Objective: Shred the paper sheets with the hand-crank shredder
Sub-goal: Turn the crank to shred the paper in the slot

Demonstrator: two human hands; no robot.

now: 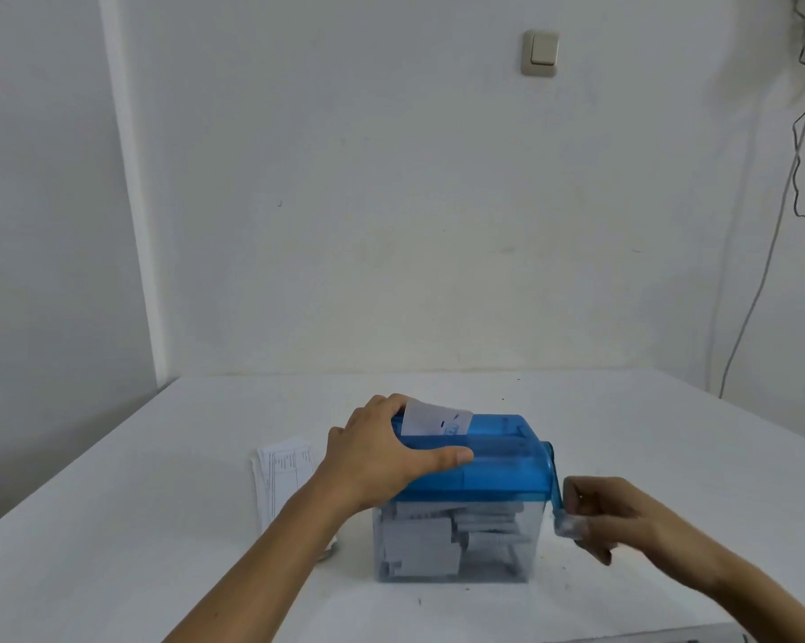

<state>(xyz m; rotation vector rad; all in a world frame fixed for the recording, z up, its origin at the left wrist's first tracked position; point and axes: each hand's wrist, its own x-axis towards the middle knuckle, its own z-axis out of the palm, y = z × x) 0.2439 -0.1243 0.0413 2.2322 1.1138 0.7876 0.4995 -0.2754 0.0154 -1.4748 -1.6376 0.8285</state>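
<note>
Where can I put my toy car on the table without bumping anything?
Bare table lies behind the shredder up to the wall, right of the crank past the right hand, and left of the paper stack. A smaller patch sits in front of the shredder. Crowded: the left hand grips the shredder's top, the left arm crossing the stack.

Sheets [285,471] bear print — too small to read.

The shredder [498,461] stands upright on the white worktop [623,410], with a translucent blue top and a clear bin [528,540] packed with white shreds [419,545]. 1 white sheet [431,422] sticks up, tilted, from its slot. Its blue crank [556,480] hangs at 3 o'clock. Loose printed sheets [284,471] lie flat at 9 o'clock.
</note>
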